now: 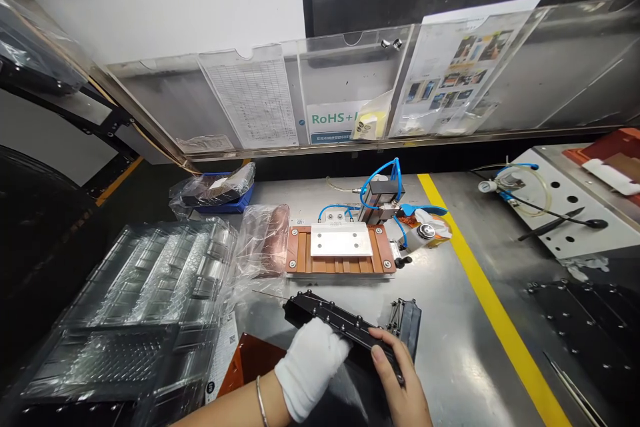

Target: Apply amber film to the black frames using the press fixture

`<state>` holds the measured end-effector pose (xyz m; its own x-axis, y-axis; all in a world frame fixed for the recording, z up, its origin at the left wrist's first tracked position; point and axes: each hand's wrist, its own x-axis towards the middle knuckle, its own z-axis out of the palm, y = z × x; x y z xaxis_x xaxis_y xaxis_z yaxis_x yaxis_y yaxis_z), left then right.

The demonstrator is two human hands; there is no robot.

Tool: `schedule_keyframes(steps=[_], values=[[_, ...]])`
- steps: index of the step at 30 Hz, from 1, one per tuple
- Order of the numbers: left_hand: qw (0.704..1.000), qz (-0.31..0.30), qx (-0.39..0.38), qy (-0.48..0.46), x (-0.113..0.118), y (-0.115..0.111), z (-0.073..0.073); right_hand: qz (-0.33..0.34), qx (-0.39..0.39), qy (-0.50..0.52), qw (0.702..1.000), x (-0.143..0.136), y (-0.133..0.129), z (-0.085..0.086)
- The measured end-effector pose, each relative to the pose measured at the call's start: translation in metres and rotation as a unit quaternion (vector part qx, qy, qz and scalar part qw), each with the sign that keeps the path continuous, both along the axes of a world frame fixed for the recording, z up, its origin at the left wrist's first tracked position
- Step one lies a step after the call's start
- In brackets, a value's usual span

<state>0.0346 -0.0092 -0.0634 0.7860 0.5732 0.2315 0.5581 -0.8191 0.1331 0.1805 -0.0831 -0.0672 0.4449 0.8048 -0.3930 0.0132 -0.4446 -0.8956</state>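
A long black part [350, 324] with small silver knobs along its edge is held tilted over the steel table. My left hand [311, 367], in a white glove, is closed at its lower left side; its fingertips are partly hidden. My bare right hand [399, 373] grips the right end between thumb and fingers. Behind the part stands an orange-brown fixture [341, 267] with a silver block [341, 240] on top. Another black part [411, 327] lies just beyond my right hand. An orange bin [245, 363] is partly hidden by my left forearm.
Clear plastic trays [150, 280] are stacked at the left, near a blue bin [240, 203]. Blue air hoses and a small bottle [425, 232] stand beside the fixture. Yellow tape [480, 280] crosses the table. More black parts [590, 327] and tweezers [575, 390] lie right.
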Motion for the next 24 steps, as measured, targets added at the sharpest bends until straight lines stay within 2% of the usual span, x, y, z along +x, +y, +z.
schedule_keyframes(steps=[6,8,11,14,16,18,20,22,23,24], values=[[0.998,0.01,-0.056,0.039,0.022,-0.016,-0.026,0.016,0.004,0.01,1.0,-0.011,0.001,-0.002],[0.996,0.015,-0.066,0.053,0.021,-0.017,-0.029,0.045,0.005,0.004,0.999,-0.007,0.001,-0.006],[0.993,0.007,-0.082,0.079,0.013,-0.009,-0.02,0.108,-0.011,0.002,0.994,0.006,-0.001,-0.018],[0.989,0.007,-0.091,0.118,0.003,0.004,-0.005,0.132,-0.019,-0.001,0.991,0.013,-0.004,-0.029],[0.985,0.017,-0.096,0.139,-0.003,0.009,0.003,0.135,-0.018,-0.007,0.991,0.013,-0.004,-0.03],[0.983,0.04,-0.105,0.143,-0.01,0.013,0.009,0.134,-0.02,-0.012,0.991,0.013,-0.002,-0.025],[0.986,0.041,-0.127,0.095,-0.023,0.014,0.016,0.104,-0.016,-0.021,0.994,0.016,0.001,-0.013],[0.99,0.018,-0.14,-0.011,-0.042,0.016,0.025,0.05,-0.011,-0.023,0.998,0.021,0.002,0.0],[0.986,0.024,-0.145,-0.08,-0.052,0.016,0.029,0.025,-0.011,-0.018,0.999,0.023,0.002,0.007],[0.975,0.064,-0.155,-0.147,-0.061,0.017,0.031,0.004,-0.013,-0.009,1.0,0.025,0.001,0.011]])
